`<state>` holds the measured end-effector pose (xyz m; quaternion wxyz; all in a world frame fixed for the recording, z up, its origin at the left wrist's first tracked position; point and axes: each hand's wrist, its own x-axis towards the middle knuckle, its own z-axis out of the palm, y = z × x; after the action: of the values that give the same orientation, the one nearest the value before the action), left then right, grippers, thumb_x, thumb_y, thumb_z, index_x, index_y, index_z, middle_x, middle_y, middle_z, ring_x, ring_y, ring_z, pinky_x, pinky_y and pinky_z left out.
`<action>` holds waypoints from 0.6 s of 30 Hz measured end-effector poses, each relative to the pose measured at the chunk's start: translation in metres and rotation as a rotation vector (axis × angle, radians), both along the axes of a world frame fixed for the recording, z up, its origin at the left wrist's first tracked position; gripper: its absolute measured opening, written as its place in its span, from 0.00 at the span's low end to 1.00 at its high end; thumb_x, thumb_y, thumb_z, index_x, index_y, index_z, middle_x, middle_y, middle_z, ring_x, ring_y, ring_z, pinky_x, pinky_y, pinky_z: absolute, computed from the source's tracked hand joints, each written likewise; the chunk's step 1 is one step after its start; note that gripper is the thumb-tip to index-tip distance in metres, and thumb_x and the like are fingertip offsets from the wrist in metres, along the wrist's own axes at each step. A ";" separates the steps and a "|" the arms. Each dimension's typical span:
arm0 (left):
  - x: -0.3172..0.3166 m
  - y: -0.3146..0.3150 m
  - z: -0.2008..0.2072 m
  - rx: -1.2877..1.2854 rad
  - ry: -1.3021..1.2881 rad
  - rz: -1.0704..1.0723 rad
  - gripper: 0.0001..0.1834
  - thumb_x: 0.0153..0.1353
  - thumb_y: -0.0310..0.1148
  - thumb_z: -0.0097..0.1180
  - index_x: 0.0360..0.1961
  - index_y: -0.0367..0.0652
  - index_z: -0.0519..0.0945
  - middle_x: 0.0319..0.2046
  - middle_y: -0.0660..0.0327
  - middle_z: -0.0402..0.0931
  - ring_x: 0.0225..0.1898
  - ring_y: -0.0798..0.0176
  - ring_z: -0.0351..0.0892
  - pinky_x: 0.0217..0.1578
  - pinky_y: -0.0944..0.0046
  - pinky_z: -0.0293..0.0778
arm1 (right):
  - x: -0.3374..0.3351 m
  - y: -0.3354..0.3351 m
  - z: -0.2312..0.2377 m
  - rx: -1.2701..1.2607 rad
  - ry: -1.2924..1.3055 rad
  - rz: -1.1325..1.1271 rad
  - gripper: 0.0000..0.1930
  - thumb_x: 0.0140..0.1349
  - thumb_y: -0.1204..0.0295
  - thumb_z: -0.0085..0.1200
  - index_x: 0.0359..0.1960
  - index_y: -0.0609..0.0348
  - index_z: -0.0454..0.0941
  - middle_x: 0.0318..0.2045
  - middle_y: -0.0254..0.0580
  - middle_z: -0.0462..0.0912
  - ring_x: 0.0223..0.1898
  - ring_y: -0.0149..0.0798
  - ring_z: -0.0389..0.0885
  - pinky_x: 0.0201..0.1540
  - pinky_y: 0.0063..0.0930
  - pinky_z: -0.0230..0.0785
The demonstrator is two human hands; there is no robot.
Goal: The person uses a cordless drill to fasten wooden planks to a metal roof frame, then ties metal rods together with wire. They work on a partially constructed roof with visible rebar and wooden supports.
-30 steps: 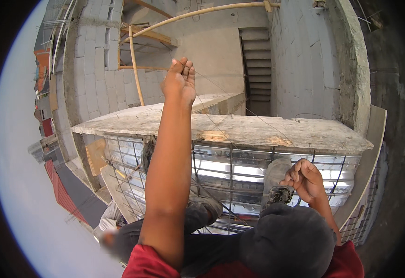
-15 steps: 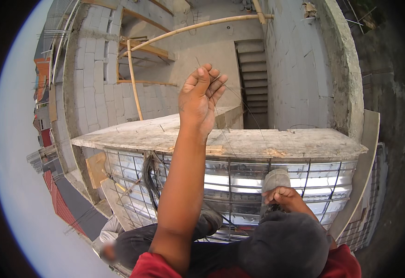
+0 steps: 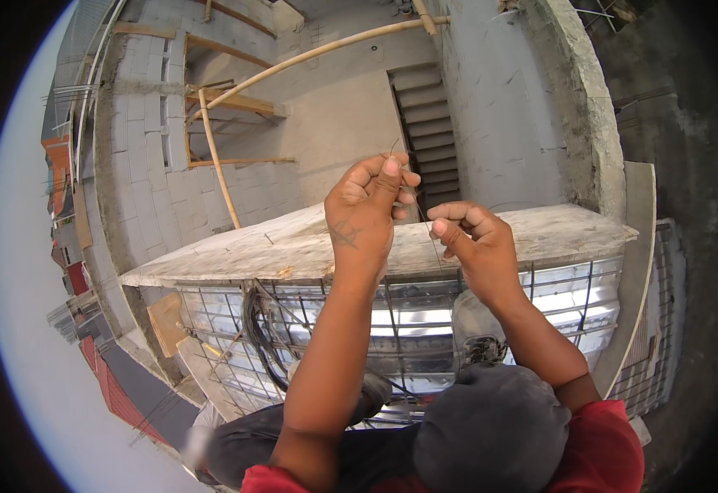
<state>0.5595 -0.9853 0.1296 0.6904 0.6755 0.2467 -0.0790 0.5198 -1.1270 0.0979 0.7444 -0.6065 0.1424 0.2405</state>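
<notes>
A thin dark wire [image 3: 424, 215] runs between my two raised hands above the board's edge. My left hand [image 3: 367, 205] is closed, pinching the wire between thumb and forefinger, and a short bent end sticks up past the fingertips. Lower and to the right, my right hand [image 3: 480, 246] has thumb and forefinger drawn together at the wire. The wire's lower part trails down over the long board [image 3: 293, 255] and is too fine to follow.
Below the board lies a steel bar grid [image 3: 389, 320] over shiny metal sheeting [image 3: 424, 341]. My shoe [image 3: 475, 316] rests there, beside a bundle of dark wires [image 3: 258, 324]. Beyond, the drop holds a staircase [image 3: 429, 123], a bamboo pole [image 3: 318, 57] and block walls [image 3: 141, 156].
My right hand has risen from beside my shoe to the wire. My left hand has come lower and rightward, still pinching the wire. The view has shifted slightly.
</notes>
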 end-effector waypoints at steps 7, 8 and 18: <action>-0.008 -0.023 -0.011 -0.011 0.062 0.112 0.21 0.66 0.43 0.58 0.48 0.35 0.79 0.36 0.58 0.82 0.33 0.70 0.77 0.32 0.72 0.75 | -0.011 0.010 -0.007 0.186 0.100 -0.177 0.10 0.68 0.66 0.54 0.41 0.61 0.80 0.22 0.32 0.78 0.16 0.19 0.68 0.15 0.13 0.58; -0.009 -0.026 -0.011 -0.005 0.069 0.177 0.21 0.65 0.43 0.58 0.48 0.35 0.79 0.37 0.56 0.82 0.34 0.69 0.78 0.33 0.71 0.75 | -0.011 0.011 -0.008 0.175 0.111 -0.213 0.10 0.68 0.66 0.54 0.41 0.61 0.80 0.22 0.32 0.78 0.16 0.19 0.68 0.15 0.13 0.57; -0.013 -0.041 -0.009 -0.247 0.176 0.193 0.22 0.67 0.41 0.56 0.49 0.29 0.76 0.45 0.47 0.79 0.48 0.57 0.80 0.45 0.65 0.79 | -0.009 0.017 -0.020 0.244 0.106 -0.302 0.13 0.67 0.66 0.56 0.40 0.64 0.69 0.24 0.43 0.82 0.11 0.23 0.68 0.12 0.16 0.56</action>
<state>0.5466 -1.0268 0.1202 0.7484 0.5490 0.3583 -0.1007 0.5109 -1.1101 0.0781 0.8315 -0.4698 0.2406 0.1731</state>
